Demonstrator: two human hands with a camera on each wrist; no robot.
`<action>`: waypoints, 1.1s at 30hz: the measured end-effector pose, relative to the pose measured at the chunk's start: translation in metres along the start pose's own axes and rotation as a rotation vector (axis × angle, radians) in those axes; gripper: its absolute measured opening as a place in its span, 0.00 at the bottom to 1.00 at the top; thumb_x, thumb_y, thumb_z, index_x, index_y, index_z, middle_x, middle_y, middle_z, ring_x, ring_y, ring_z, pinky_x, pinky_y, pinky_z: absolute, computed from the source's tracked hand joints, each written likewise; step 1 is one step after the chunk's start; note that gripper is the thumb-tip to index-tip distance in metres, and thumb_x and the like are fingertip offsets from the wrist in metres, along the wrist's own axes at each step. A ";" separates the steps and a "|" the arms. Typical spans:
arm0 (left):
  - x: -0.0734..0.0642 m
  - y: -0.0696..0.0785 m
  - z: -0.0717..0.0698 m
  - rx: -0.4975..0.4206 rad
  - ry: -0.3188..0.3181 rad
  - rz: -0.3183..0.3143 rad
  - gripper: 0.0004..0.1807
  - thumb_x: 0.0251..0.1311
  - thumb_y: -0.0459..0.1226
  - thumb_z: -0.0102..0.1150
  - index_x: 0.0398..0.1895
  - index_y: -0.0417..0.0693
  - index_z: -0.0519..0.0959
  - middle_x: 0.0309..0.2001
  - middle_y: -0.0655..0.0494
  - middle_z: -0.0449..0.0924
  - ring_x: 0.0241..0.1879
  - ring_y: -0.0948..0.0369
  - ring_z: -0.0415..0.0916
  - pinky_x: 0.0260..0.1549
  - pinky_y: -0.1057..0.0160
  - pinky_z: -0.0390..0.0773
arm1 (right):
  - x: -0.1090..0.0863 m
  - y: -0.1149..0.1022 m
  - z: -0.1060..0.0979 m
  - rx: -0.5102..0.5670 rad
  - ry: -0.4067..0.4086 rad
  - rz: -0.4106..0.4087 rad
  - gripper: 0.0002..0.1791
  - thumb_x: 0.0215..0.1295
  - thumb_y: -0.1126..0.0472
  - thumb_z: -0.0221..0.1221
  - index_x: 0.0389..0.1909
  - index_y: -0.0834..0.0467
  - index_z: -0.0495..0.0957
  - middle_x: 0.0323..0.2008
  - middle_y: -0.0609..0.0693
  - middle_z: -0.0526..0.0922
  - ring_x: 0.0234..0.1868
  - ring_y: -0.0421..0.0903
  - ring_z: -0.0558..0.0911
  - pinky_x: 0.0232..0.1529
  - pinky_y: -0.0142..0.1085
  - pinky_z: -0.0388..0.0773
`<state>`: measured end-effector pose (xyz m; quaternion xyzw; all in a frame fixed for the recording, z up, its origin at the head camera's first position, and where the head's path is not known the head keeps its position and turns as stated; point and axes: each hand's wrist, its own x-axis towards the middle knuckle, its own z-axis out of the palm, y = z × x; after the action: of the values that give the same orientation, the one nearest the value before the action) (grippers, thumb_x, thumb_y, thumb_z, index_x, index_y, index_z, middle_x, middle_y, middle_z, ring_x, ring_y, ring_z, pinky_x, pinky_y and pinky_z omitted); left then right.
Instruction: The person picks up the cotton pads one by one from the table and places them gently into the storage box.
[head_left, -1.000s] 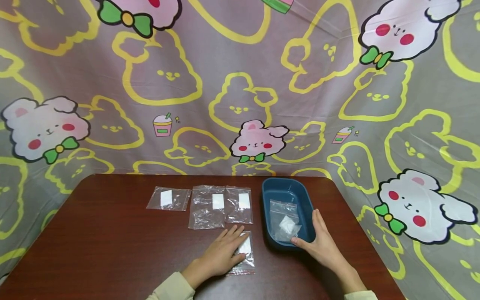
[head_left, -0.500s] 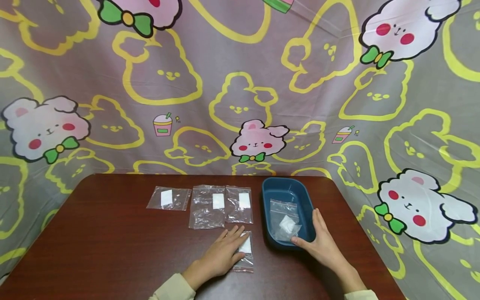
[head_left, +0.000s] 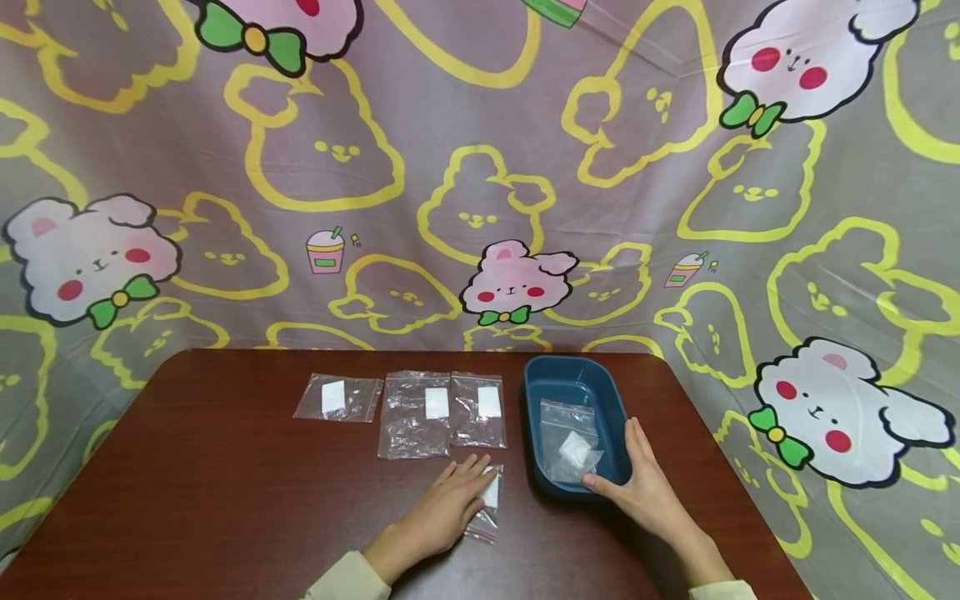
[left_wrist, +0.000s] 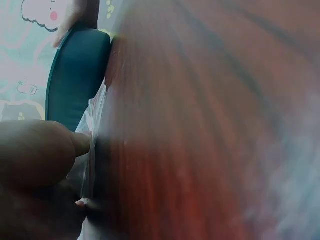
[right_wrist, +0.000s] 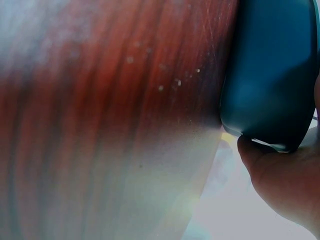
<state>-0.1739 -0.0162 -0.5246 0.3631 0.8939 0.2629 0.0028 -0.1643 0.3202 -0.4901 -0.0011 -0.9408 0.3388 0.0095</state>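
Note:
In the head view my left hand [head_left: 442, 508] lies over a clear zip bag [head_left: 483, 521] with a white card inside, its thumb and fingers gathering the plastic. Part of that bag is hidden under the hand. The left wrist view has the bag [left_wrist: 90, 170] edge-on, thumb and fingertip right at it. My right hand [head_left: 652, 487] grips a dark blue plastic bin [head_left: 534, 417] at its near right corner, thumb at the front rim and fingers along the side. Another zip bag [head_left: 567, 425] with a white piece lies in the bin. The right wrist view shows the bin's outer wall [right_wrist: 272, 75].
Along the back of the brown table [head_left: 225, 483] lie a zip bag [head_left: 356, 400] at the left, a larger one [head_left: 412, 433] in the middle and a third [head_left: 476, 429] beside the bin. A patterned cloth [head_left: 420, 108] hangs behind and at the sides.
The zip bag under my left hand has drawn in leftward and shows narrower, with the thumb closer to the fingers. My right hand and the bin have stayed put.

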 end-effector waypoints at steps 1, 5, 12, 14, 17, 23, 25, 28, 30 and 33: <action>0.000 0.000 0.000 -0.001 0.005 0.002 0.26 0.70 0.36 0.56 0.70 0.40 0.71 0.72 0.41 0.63 0.72 0.43 0.60 0.70 0.41 0.57 | 0.000 0.000 0.000 0.002 0.000 -0.001 0.70 0.54 0.39 0.72 0.78 0.70 0.36 0.78 0.70 0.36 0.77 0.69 0.43 0.70 0.67 0.50; 0.000 0.001 0.001 0.002 0.032 0.014 0.25 0.68 0.34 0.57 0.68 0.38 0.72 0.71 0.41 0.65 0.71 0.44 0.62 0.69 0.41 0.58 | 0.000 0.001 0.001 0.001 0.003 -0.003 0.70 0.54 0.38 0.72 0.78 0.70 0.36 0.78 0.70 0.36 0.76 0.69 0.43 0.70 0.68 0.50; 0.001 0.002 0.003 0.000 0.052 0.003 0.23 0.68 0.30 0.55 0.66 0.37 0.74 0.70 0.42 0.67 0.70 0.45 0.64 0.69 0.42 0.60 | -0.001 0.000 0.000 -0.005 -0.001 0.004 0.70 0.54 0.38 0.72 0.78 0.70 0.36 0.78 0.70 0.36 0.76 0.69 0.44 0.70 0.68 0.50; 0.001 0.002 0.003 0.001 0.055 -0.003 0.22 0.69 0.30 0.54 0.66 0.37 0.74 0.70 0.43 0.68 0.70 0.45 0.64 0.69 0.42 0.60 | -0.001 -0.001 -0.001 -0.006 -0.007 0.009 0.70 0.54 0.38 0.72 0.78 0.69 0.35 0.78 0.70 0.36 0.76 0.69 0.44 0.69 0.68 0.50; 0.002 0.001 0.004 0.001 0.056 -0.011 0.22 0.69 0.30 0.54 0.65 0.37 0.75 0.69 0.43 0.68 0.70 0.45 0.64 0.69 0.42 0.60 | -0.001 -0.001 -0.001 -0.007 -0.014 0.019 0.70 0.55 0.37 0.71 0.78 0.68 0.34 0.78 0.69 0.35 0.76 0.69 0.43 0.70 0.68 0.49; 0.003 0.001 0.004 -0.003 0.058 -0.012 0.22 0.70 0.30 0.53 0.65 0.37 0.75 0.69 0.43 0.69 0.70 0.45 0.65 0.69 0.42 0.60 | 0.000 -0.001 -0.001 -0.007 -0.012 0.017 0.70 0.54 0.37 0.71 0.78 0.69 0.35 0.78 0.69 0.35 0.77 0.69 0.43 0.70 0.68 0.49; 0.003 0.002 0.004 -0.006 0.057 -0.014 0.22 0.70 0.30 0.53 0.65 0.37 0.74 0.69 0.43 0.69 0.70 0.45 0.64 0.69 0.42 0.60 | 0.001 -0.001 -0.001 -0.006 -0.009 0.014 0.70 0.54 0.37 0.71 0.78 0.69 0.35 0.78 0.69 0.35 0.77 0.69 0.43 0.70 0.68 0.49; 0.003 0.002 0.004 -0.012 0.056 -0.020 0.22 0.70 0.30 0.53 0.66 0.37 0.74 0.70 0.43 0.68 0.70 0.45 0.64 0.69 0.42 0.60 | 0.001 -0.001 -0.001 -0.005 -0.008 0.011 0.70 0.54 0.37 0.71 0.78 0.69 0.35 0.78 0.69 0.35 0.77 0.69 0.43 0.70 0.67 0.49; 0.003 0.002 0.003 -0.018 0.056 -0.021 0.22 0.70 0.30 0.53 0.66 0.37 0.74 0.70 0.43 0.68 0.70 0.45 0.64 0.69 0.42 0.60 | 0.001 0.000 -0.001 -0.004 -0.007 0.010 0.70 0.54 0.37 0.71 0.78 0.69 0.35 0.78 0.69 0.35 0.77 0.69 0.43 0.70 0.67 0.49; 0.003 0.003 0.004 -0.026 0.061 -0.018 0.22 0.70 0.30 0.53 0.66 0.37 0.74 0.70 0.43 0.68 0.70 0.44 0.64 0.69 0.41 0.59 | 0.001 0.000 0.000 0.000 -0.006 0.009 0.70 0.54 0.38 0.71 0.78 0.69 0.35 0.78 0.69 0.35 0.77 0.69 0.43 0.70 0.67 0.49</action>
<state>-0.1734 -0.0113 -0.5260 0.3467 0.8933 0.2854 -0.0172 -0.1650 0.3204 -0.4900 -0.0042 -0.9408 0.3390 0.0054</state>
